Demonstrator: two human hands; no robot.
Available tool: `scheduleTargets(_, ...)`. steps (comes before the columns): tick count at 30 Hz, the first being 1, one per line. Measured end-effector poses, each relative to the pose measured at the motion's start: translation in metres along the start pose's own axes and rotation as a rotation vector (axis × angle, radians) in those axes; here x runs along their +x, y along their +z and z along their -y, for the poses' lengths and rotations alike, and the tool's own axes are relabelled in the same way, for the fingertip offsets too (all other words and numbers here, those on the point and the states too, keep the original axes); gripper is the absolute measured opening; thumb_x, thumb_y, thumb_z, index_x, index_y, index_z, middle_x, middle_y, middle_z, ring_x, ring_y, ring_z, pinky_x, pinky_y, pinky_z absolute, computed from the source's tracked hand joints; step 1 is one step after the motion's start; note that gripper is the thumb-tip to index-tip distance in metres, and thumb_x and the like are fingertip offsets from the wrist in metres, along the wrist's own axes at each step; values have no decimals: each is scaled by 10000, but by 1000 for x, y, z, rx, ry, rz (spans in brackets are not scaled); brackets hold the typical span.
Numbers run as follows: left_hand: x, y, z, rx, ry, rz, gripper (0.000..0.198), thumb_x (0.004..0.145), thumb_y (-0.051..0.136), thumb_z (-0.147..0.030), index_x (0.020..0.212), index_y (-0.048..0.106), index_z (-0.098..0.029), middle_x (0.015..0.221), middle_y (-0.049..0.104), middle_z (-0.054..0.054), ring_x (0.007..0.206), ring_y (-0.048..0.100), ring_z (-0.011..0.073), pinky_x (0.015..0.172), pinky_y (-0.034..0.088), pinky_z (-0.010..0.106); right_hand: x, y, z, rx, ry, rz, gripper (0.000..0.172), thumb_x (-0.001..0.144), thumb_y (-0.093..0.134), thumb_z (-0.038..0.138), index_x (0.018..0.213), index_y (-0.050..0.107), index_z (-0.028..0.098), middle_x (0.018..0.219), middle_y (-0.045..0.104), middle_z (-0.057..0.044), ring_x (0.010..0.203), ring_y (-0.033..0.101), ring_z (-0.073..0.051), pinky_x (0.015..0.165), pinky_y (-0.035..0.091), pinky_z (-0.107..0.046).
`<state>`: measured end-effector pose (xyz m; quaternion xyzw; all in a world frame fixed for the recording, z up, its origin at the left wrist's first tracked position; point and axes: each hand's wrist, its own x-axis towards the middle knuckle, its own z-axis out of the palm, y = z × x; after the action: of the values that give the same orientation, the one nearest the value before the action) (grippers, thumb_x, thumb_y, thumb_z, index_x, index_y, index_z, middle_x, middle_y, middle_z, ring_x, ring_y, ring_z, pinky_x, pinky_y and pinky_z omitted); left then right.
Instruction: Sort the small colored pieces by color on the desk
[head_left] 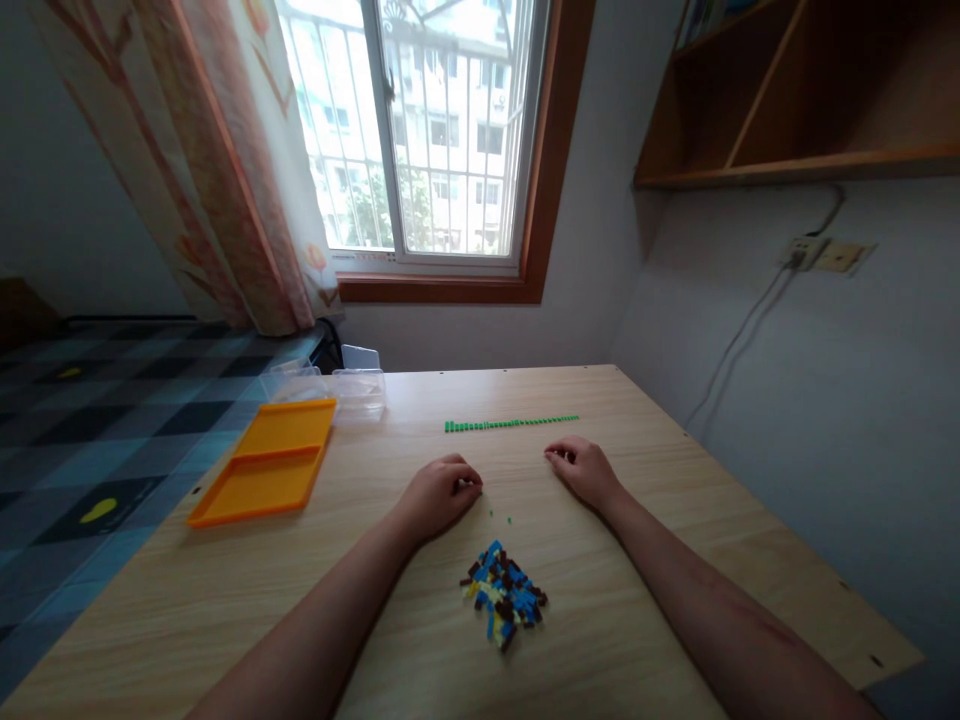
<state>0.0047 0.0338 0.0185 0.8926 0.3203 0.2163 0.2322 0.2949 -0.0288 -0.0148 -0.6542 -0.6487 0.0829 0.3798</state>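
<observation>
A row of small green building bricks [514,423] runs left to right across the far part of the table, with larger pieces at its left end. Just below the row's right end is my right hand [585,472], its thumb and fingertips pinched together; whatever may be between them is too small to make out. My left hand [446,492] rests on the wood with curled fingers, and their grip is hidden. Beside its fingertips lie two tiny green bricks [509,520]. Closer to me, between my forearms, sits a loose pile of blue, dark brown and yellow bricks [506,597].
An orange two-part tray [321,448] lies at the table's left edge, with clear plastic boxes [358,393] behind it. The light wooden table [360,640] borders a checked bed [112,420] on the left. A wall shelf [795,172] hangs at upper right.
</observation>
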Motion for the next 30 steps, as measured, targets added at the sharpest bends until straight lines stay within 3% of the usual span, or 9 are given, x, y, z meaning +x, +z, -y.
scheduleTargets(5, 0, 0, 0, 6, -3, 3, 169, 858, 598, -248, 848, 761, -202, 889, 672, 48, 779, 616, 161, 708, 455, 261, 18, -18, -54, -157, 156, -148, 307, 861, 555, 382, 916, 772, 172, 897, 740, -77, 765, 642, -193, 712, 481, -287)
scheduleTargets(11, 1, 2, 2, 36, -12, -8, 178, 868, 584, -237, 832, 757, -212, 897, 678, 45, 805, 620, 166, 722, 448, 265, 42, -39, -97, -288, 216, -153, 272, 844, 600, 376, 886, 785, 182, 956, 724, -85, 823, 644, -200, 701, 457, -279)
scheduleTargets(18, 1, 2, 0, 29, -5, -12, 199, 890, 563, -249, 825, 746, -206, 886, 671, 48, 808, 617, 166, 726, 450, 261, 65, -34, -108, -369, 206, -125, 239, 873, 596, 353, 926, 794, 230, 1013, 724, -65, 888, 653, -199, 703, 453, -270)
scheduleTargets(30, 2, 0, -1, 15, -15, -4, 196, 893, 561, -250, 809, 732, -205, 873, 670, 42, 803, 616, 162, 735, 445, 262, 65, -36, -115, -308, 169, -137, 244, 848, 573, 279, 928, 796, 223, 1010, 757, -54, 878, 676, -191, 786, 483, -269)
